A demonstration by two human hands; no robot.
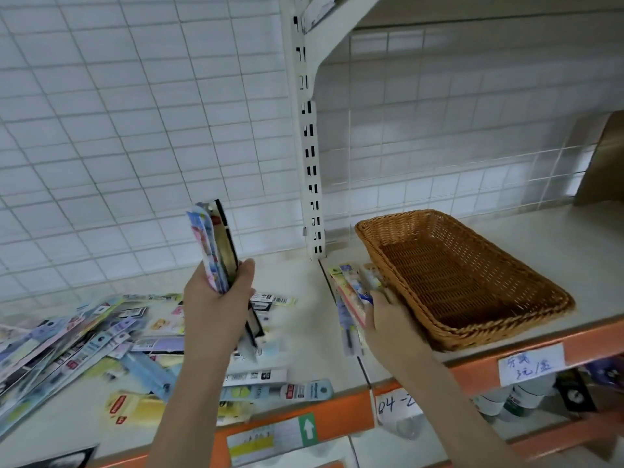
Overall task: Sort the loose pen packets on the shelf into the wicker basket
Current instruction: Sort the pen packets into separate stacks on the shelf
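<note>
Now L hand (216,309) grips upright pen packets (212,244); R hand (391,319) pinches packets (351,292) at wicker basket's (557,298) 9 o'clock.

**Your arms in view**

Your two bare forearms rise from the bottom of the frame, with no sleeves, watch, rings or gloves. Your left hand (216,302) sits centre-left, your right hand (391,319) centre-right; both are slim and unmarked.

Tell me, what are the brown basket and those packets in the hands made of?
Basket: woven wicker or rattan-like strands, honey brown with a slight sheen; could be plastic imitation. Packets in the left hand and right hand: apparently printed card with glossy plastic, judging by reflections; too blurred for certainty.
</note>
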